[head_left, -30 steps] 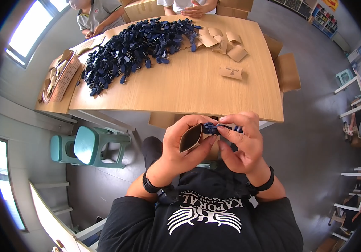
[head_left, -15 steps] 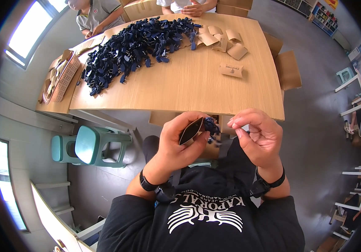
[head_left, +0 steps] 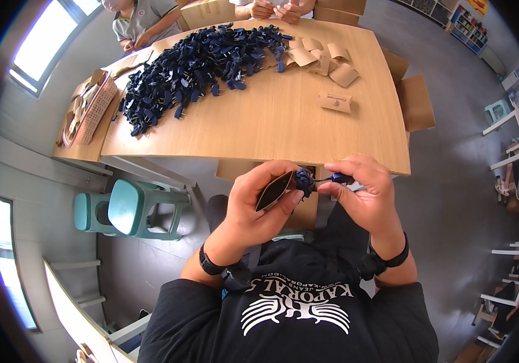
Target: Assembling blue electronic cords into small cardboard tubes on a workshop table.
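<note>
My left hand grips a small brown cardboard pillow box, its curved end open and its inside dark. Between the same fingers, at the box's right side, sits a coiled navy cable bundle. My right hand is closed in a pinch on the bundle's dark blue end piece, with a short stretch of cord running across to the coil. A pale, shiny part shows below those fingers. Both hands are held in front of the table's near edge, above my lap.
A large heap of navy cables covers the table's left and far part. Several brown pillow boxes lie at the right, one apart. A pink basket stands left. Two co-workers sit opposite. Green stools are at lower left.
My right hand, earlier pinched beside the bundle, now grips the dark blue end piece, with cord drawn out from the coil. A co-worker's hands across the table have come together.
</note>
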`<state>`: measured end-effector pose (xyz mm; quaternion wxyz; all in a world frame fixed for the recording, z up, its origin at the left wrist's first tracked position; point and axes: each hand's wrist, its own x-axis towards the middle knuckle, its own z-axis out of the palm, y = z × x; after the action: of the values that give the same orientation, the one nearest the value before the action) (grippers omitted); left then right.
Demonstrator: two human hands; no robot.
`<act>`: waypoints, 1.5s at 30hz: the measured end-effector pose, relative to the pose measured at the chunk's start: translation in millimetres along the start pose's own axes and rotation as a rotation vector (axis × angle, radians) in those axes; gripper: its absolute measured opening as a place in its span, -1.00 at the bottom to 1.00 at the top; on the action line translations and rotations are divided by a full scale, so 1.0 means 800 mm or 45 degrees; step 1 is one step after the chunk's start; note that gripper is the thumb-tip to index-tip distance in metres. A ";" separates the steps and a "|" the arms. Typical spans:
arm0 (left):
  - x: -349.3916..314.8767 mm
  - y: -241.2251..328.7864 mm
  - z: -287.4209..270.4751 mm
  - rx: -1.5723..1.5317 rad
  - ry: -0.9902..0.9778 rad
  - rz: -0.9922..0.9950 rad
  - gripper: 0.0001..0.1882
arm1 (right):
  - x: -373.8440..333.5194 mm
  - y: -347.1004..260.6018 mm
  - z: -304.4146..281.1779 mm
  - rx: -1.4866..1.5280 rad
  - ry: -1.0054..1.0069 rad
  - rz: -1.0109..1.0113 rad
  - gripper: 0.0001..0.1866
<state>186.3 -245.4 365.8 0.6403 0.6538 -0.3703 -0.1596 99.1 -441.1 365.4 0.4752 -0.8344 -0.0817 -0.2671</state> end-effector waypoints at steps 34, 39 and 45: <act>0.023 -0.031 0.024 -0.090 -0.141 -0.046 -0.50 | 0.002 -0.030 -0.019 0.396 0.373 -0.305 -0.66; 0.026 -0.038 0.030 0.227 -0.157 0.185 -0.50 | 0.006 -0.042 -0.017 0.325 0.351 -0.333 -0.71; 0.025 -0.027 0.034 0.218 -0.168 0.177 -0.51 | 0.008 -0.034 -0.005 0.258 0.268 -0.399 -0.73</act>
<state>187.3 -280.5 346.5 0.5659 0.6668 -0.4684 -0.1254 92.4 -430.8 390.5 0.5153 -0.7269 -0.1867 -0.4139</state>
